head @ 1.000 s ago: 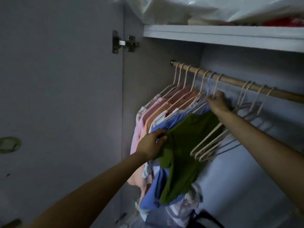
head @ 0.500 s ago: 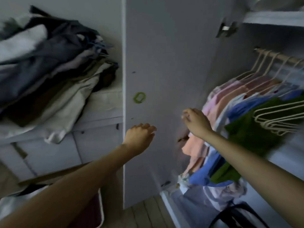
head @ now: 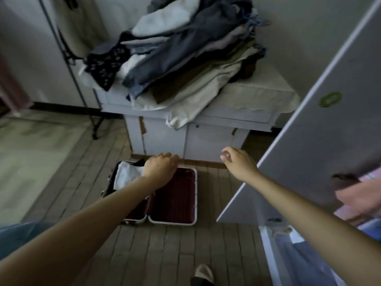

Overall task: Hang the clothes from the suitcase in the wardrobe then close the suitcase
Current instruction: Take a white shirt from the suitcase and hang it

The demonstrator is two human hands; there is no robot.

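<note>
An open suitcase [head: 192, 195] with a dark red lining lies flat on the tiled floor below me. Its right half shows only lining; its left half holds a folded white garment [head: 126, 174] with dark fabric beside it. My left hand [head: 159, 169] hangs in the air over the suitcase, fingers loosely curled, holding nothing. My right hand [head: 237, 162] reaches forward to the right of the suitcase, fingers loose, also holding nothing. The open wardrobe door [head: 321, 124] stands at the right, with hung pink clothes [head: 358, 195] behind its edge.
A low white cabinet [head: 208, 139] stands behind the suitcase, piled with a heap of grey, blue and beige clothes [head: 185, 50]. A black stand's legs [head: 90, 112] sit at the left. My slipper [head: 203, 273] shows at the bottom edge.
My view has swung from the wardrobe rail down and left to the floor. Both hands left the green garment and hangers and now hang over and beside the suitcase.
</note>
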